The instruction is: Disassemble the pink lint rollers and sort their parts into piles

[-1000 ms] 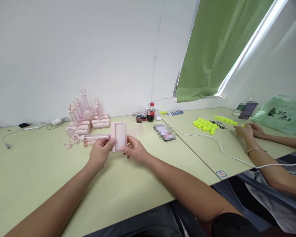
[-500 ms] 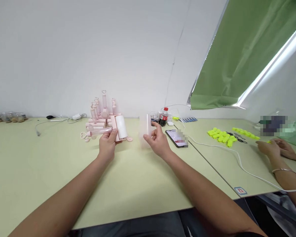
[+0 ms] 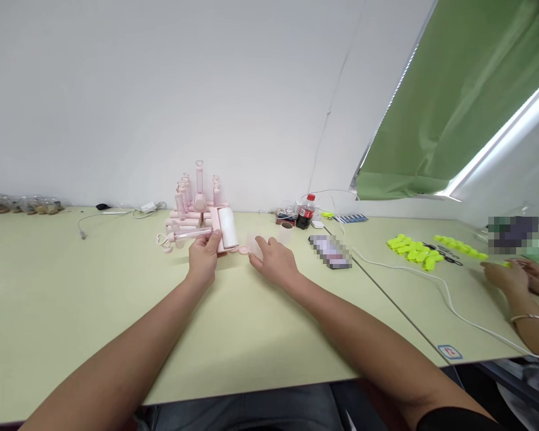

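My left hand (image 3: 203, 258) is closed on a pink lint roller (image 3: 214, 224) with a white roll, held just above the table. Its clear handle points left and ends in a heart-shaped loop. My right hand (image 3: 273, 258) is low over the table, fingers curled at a translucent plastic cover (image 3: 253, 242), which is faint and partly hidden by the fingers. A small pink round cap (image 3: 243, 250) lies between the hands. Just behind my right hand stands a pale roll (image 3: 286, 233) with a brown core.
Several pink lint rollers (image 3: 184, 203) stand grouped behind my left hand. A cola bottle (image 3: 306, 212) and a phone (image 3: 330, 251) are to the right. A white cable (image 3: 413, 270) crosses the table near yellow-green pieces (image 3: 415, 251). Another person's hands (image 3: 507, 278) work at far right.
My right hand has lowered the translucent cover from its upright position and moved slightly left, closer to the lint roller. The pale roll behind it has come into view. My left hand keeps its grip.
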A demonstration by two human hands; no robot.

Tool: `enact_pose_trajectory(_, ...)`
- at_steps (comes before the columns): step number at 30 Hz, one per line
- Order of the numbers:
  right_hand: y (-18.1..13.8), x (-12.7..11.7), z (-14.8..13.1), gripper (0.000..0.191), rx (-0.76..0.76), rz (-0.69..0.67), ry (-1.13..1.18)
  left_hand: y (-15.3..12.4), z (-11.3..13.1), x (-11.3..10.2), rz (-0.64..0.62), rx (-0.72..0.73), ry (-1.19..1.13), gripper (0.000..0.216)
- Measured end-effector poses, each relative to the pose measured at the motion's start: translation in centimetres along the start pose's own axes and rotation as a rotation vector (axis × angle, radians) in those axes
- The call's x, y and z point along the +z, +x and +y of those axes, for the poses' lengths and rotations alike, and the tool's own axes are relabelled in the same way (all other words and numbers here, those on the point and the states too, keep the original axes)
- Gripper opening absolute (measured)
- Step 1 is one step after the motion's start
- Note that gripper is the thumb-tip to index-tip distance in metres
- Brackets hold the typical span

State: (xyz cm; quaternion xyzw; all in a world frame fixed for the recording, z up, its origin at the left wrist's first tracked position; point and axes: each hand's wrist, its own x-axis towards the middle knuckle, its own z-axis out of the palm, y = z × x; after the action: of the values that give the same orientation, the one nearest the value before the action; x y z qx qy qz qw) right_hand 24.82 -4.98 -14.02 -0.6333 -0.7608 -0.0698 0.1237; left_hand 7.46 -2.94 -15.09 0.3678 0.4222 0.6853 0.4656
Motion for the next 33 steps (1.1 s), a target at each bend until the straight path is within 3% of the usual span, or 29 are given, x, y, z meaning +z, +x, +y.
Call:
enact_pose_trajectory(9,0.3,-0.2,0.7,0.049,0.029,0.057,0.01,0.1,-0.4,0.0,0.0,-0.007,0.032,0.046)
enact_pose_trajectory(19,1.2,1.0,-0.5,0.043,-0.02,0.053,-0.034,0.3,-0.6,-0.2,0.009,0.0,0.044,0.044)
enact_pose_trajectory(33,0.9,2.4,0.2,0.045,-0.052,0.085,-0.086,0.5,-0.9,-0.3,-0.014,-0.009,0.068,0.049)
